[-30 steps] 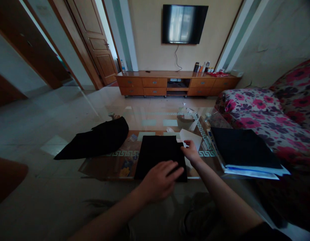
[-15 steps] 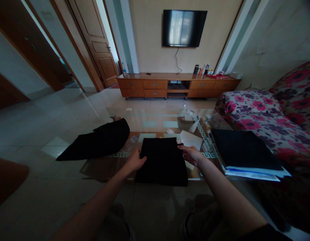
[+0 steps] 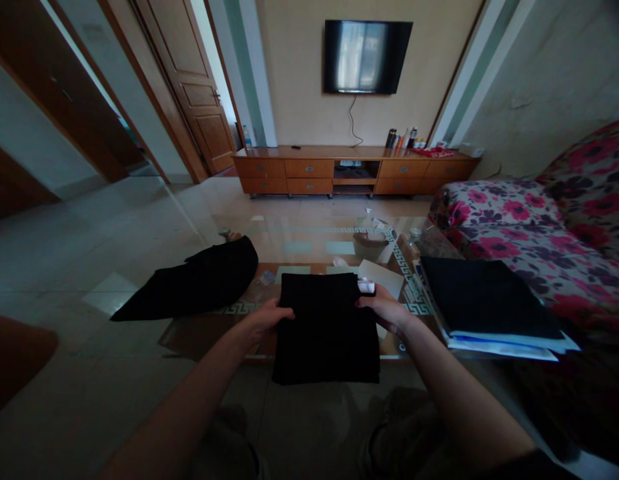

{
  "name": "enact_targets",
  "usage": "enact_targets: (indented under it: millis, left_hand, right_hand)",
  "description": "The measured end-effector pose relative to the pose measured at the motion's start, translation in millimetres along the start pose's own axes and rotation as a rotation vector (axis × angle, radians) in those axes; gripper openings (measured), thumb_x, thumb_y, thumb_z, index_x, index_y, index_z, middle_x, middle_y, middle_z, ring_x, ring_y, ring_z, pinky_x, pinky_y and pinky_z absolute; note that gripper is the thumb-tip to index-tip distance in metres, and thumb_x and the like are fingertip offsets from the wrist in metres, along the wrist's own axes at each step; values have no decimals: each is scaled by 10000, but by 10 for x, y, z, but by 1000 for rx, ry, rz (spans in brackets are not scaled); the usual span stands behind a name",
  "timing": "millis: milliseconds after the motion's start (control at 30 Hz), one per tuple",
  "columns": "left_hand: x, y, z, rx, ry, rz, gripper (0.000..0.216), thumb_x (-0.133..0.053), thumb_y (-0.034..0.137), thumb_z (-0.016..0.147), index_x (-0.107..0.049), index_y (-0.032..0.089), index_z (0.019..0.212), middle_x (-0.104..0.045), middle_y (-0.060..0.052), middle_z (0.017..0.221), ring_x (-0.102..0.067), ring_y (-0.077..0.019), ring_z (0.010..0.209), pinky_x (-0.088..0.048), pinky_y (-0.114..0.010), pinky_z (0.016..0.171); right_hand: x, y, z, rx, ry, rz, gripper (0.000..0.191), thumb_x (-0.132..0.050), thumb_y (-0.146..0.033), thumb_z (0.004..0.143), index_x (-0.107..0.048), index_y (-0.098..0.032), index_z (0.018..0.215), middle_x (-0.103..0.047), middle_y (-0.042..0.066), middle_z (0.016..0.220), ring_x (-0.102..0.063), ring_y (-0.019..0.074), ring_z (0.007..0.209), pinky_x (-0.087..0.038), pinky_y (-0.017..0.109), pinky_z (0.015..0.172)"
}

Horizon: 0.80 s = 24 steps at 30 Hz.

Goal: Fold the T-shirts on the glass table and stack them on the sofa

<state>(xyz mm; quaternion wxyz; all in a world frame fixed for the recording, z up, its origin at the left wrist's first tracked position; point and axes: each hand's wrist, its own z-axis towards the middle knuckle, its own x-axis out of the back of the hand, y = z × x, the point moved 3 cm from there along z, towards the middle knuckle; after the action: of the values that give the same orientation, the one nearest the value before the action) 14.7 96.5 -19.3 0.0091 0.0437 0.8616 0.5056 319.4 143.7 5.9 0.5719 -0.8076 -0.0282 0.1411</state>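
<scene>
A folded black cloth (image 3: 327, 333), roughly square, is held in front of me at the near edge of the glass table. My left hand (image 3: 266, 317) grips its left side, thumb on top and the fingers mostly hidden beneath. On the opposite side my right hand (image 3: 384, 308) pinches the edge in the same way. A small white label or tag (image 3: 365, 286) shows at the upper right corner, beside my right fingers. Left of this, another black cloth (image 3: 194, 280) lies loosely on the table, its pointed end toward the left.
On the right of the glass table (image 3: 299, 230) lies a stack topped by a black cloth (image 3: 489, 293), with white and blue sheets beneath. Beyond are white paper (image 3: 379, 277), a flowered sofa (image 3: 504, 213), a wooden TV cabinet (image 3: 309, 175) and a wall-mounted television (image 3: 367, 57).
The held cloth has come slightly toward me and to the right, its near edge lower. A white tag now shows by my right hand, which has moved its grip a little.
</scene>
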Motion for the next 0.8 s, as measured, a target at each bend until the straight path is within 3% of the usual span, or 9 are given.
enact_targets:
  millis: [100, 233, 333, 433, 600, 700, 800]
  left_hand:
    - [-10, 155, -84, -106, -23, -161, 462, -753, 222, 628, -695, 163, 1082, -777, -124, 1078, -726, -296, 1039, -578, -375, 895]
    - [-63, 280, -155, -228, -9, -296, 554, -848, 327, 702, -673, 161, 1200, -745, -147, 1218, -707, -307, 1129, -559, -411, 1003]
    - [-97, 326, -186, -345, 99, -347, 642, -887, 372, 719, -624, 190, 1277, -727, -129, 1272, -711, -281, 1124, -559, -416, 1015]
    - [-89, 359, -214, -417, 204, -330, 631, -915, 386, 696, -644, 172, 1224, -745, -115, 1227, -724, -261, 1077, -568, -392, 995]
    - [-49, 397, -268, -405, 129, -338, 479, -902, 425, 719, -720, 125, 1046, -788, -110, 1042, -747, -255, 944, -596, -358, 898]
    - [-72, 408, -311, -394, 45, -362, 475, -889, 439, 738, -729, 121, 1051, -790, -115, 1005, -751, -278, 951, -599, -373, 889]
    - [-91, 422, -339, -393, 23, -376, 499, -885, 460, 739, -730, 124, 1074, -789, -108, 981, -752, -269, 924, -602, -366, 868]
  right_hand:
    - [24, -162, -71, 48, -70, 91, 522, -863, -171, 593, -698, -184, 1088, -774, 51, 1015, -715, 205, 885, -561, 317, 862]
    - [37, -303, -183, 45, -74, 133, 482, -918, -250, 629, -720, -194, 1065, -776, 59, 1043, -717, 215, 919, -555, 332, 888]
    - [33, -339, -231, 86, -80, 91, 467, -946, -275, 615, -723, -199, 1018, -774, 44, 1011, -710, 204, 908, -546, 331, 889]
    - [55, -370, -247, 156, -85, 35, 452, -958, -279, 603, -711, -200, 973, -764, 26, 967, -694, 182, 879, -531, 314, 883]
    - [102, -492, -303, 169, -71, 26, 618, -980, -245, 523, -707, -236, 1077, -749, 16, 983, -695, 208, 942, -529, 317, 883]
    - [107, -537, -342, 154, -79, 15, 689, -971, -239, 534, -704, -255, 1169, -748, 21, 1006, -695, 223, 991, -531, 305, 871]
    - [128, -505, -346, 128, -74, -10, 650, -970, -259, 546, -706, -235, 1140, -747, 9, 946, -697, 196, 895, -533, 295, 829]
